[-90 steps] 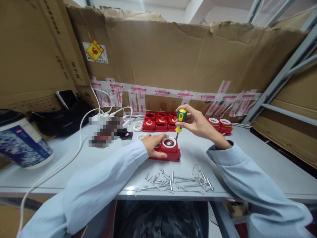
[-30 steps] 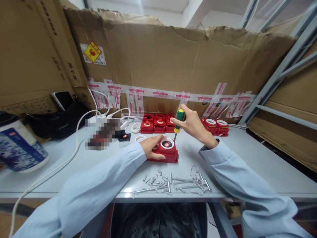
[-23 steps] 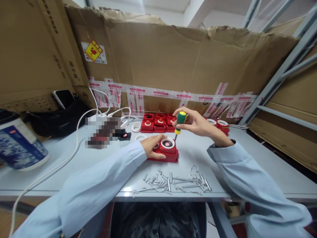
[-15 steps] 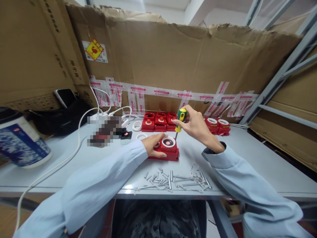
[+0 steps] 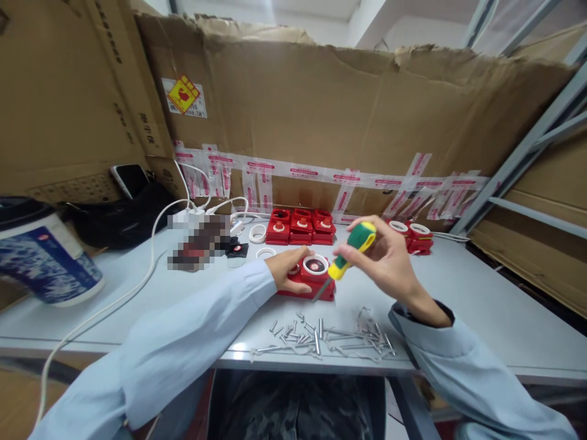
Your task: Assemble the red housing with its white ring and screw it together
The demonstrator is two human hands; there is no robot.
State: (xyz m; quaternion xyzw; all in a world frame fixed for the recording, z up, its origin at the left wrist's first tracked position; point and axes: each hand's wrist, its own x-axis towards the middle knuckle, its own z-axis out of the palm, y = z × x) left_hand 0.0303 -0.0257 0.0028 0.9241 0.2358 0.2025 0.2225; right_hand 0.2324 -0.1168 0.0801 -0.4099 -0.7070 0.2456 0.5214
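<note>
My left hand [image 5: 290,271] grips the left side of a red housing [image 5: 326,287] on the table, its fingers over the top and the thumb along the front. A white ring [image 5: 316,264] with a dark round centre sits on the housing's top. In my right hand [image 5: 383,256] is a screwdriver [image 5: 353,249] with a green and yellow handle, tilted so the shaft points down and left. Its tip appears just in front of the housing; I cannot tell whether it touches. Loose screws [image 5: 298,335] and longer metal pins lie nearer the front edge.
Several red housings [image 5: 301,227] stand at the back, and two with white rings [image 5: 419,231] are further right. Loose white rings [image 5: 257,233] lie left of them. A white cable [image 5: 149,269] crosses the left side near a large cup [image 5: 48,253]. Cardboard [image 5: 298,110] walls the back.
The screwdriver has come away from the right side of the ring, towards me, and tipped over from near upright. My left hand stays on the red housing.
</note>
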